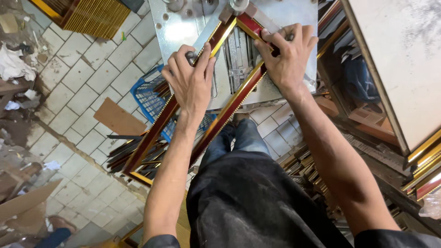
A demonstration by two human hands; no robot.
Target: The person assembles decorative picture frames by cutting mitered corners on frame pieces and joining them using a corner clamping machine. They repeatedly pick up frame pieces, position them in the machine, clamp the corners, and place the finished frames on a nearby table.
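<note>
A rectangular picture frame of dark red moulding with gold edges lies tilted, its far corner on a grey metal machine table. My left hand presses down on the frame's left rail, fingers curled over it. My right hand grips the right side of the frame near the top corner, fingers spread over the red moulding. Between the rails the machine's metal clamp parts show. The frame's near end hangs over the floor by my legs.
A blue plastic basket stands under the table. Offcuts of moulding pile on the tiled floor, with a brown cardboard piece. More mouldings stack at right beside a large white board. Gold-ribbed stock lies top left.
</note>
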